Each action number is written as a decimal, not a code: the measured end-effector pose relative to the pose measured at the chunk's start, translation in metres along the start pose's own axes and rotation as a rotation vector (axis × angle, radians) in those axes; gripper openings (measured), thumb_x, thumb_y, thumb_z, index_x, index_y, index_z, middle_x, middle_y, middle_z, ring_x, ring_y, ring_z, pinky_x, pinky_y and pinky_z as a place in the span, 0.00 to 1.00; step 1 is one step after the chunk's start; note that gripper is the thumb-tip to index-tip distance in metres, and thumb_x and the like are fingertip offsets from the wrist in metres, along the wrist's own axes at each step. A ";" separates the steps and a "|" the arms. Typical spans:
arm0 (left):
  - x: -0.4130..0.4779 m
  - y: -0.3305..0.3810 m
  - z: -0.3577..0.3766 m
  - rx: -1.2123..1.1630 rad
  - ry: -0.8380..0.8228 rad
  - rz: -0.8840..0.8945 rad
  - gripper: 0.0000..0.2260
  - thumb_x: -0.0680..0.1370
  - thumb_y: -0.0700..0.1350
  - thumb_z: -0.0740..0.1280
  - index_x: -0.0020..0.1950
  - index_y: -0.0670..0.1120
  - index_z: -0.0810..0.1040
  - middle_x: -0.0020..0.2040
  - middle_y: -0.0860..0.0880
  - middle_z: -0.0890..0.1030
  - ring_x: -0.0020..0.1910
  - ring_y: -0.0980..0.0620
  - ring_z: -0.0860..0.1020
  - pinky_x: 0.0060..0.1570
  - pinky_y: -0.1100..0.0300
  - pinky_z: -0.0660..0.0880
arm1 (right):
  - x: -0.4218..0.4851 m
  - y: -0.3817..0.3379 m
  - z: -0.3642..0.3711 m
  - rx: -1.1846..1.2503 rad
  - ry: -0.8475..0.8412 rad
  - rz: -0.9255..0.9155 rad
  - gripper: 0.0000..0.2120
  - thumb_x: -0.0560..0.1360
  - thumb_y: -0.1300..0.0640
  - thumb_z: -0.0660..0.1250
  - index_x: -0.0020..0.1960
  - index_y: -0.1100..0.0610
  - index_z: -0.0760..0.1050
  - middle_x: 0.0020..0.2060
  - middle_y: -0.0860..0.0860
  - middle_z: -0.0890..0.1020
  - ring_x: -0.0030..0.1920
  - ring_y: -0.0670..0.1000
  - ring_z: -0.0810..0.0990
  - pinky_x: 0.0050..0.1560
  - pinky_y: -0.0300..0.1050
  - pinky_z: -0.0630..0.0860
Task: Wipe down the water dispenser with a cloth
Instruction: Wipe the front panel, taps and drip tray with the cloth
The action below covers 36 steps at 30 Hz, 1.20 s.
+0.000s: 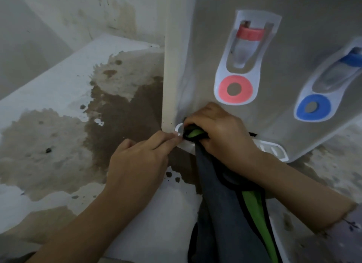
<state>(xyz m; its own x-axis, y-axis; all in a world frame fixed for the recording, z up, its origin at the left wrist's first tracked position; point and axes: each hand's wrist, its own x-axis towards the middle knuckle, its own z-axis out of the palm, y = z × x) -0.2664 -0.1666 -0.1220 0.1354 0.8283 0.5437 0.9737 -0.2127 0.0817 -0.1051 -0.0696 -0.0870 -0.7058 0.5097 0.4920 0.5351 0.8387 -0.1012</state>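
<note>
The beige water dispenser fills the upper right, with a red tap and a blue tap on its front. A white drip tray juts out at its base. My right hand is shut on a dark grey cloth with a green stripe, pressing its bunched end against the tray's left corner. The rest of the cloth hangs down toward the lower edge. My left hand rests beside it, fingertips pinching the tray's white rim at the corner.
The dispenser stands on a white ledge with large brown patches where the paint has peeled. A stained wall rises behind and to the left. Dark specks dot the ledge.
</note>
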 end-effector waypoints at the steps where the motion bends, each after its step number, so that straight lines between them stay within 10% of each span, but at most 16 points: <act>1: -0.001 0.000 0.001 0.004 -0.010 0.003 0.15 0.74 0.44 0.60 0.58 0.50 0.79 0.54 0.55 0.81 0.33 0.52 0.80 0.33 0.60 0.67 | 0.003 -0.001 -0.001 -0.010 -0.026 -0.009 0.14 0.63 0.62 0.65 0.47 0.56 0.80 0.41 0.51 0.81 0.42 0.54 0.78 0.33 0.46 0.76; 8: -0.001 0.004 -0.001 -0.005 -0.117 -0.009 0.30 0.77 0.65 0.47 0.60 0.48 0.78 0.56 0.53 0.79 0.38 0.51 0.81 0.35 0.55 0.71 | 0.005 -0.002 -0.011 0.175 -0.164 0.018 0.17 0.66 0.61 0.64 0.55 0.56 0.69 0.49 0.47 0.82 0.49 0.47 0.75 0.45 0.41 0.70; 21: -0.006 0.010 0.001 0.158 -0.098 0.021 0.28 0.74 0.65 0.51 0.52 0.46 0.80 0.52 0.48 0.79 0.40 0.45 0.75 0.41 0.52 0.63 | 0.010 -0.023 0.002 -0.201 -0.179 0.027 0.14 0.65 0.61 0.59 0.50 0.62 0.70 0.35 0.55 0.79 0.31 0.56 0.74 0.42 0.46 0.59; 26: -0.006 0.009 0.002 0.185 -0.084 0.042 0.28 0.75 0.63 0.51 0.58 0.45 0.79 0.52 0.47 0.79 0.41 0.44 0.76 0.41 0.50 0.68 | 0.019 -0.020 -0.002 0.011 -0.263 0.114 0.11 0.71 0.61 0.60 0.50 0.55 0.60 0.45 0.51 0.78 0.47 0.53 0.76 0.50 0.43 0.58; 36: -0.006 0.007 0.001 0.212 -0.069 0.055 0.27 0.76 0.60 0.51 0.63 0.45 0.77 0.55 0.49 0.79 0.42 0.45 0.76 0.42 0.49 0.69 | -0.001 -0.025 0.000 0.705 0.074 0.433 0.11 0.72 0.64 0.57 0.50 0.50 0.64 0.42 0.51 0.76 0.45 0.52 0.77 0.50 0.45 0.73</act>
<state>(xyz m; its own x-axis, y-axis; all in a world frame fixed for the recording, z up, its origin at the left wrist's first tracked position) -0.2601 -0.1727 -0.1261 0.1947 0.8535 0.4833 0.9802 -0.1510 -0.1282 -0.1174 -0.0909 -0.0848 -0.4588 0.8219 0.3377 0.3185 0.5069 -0.8010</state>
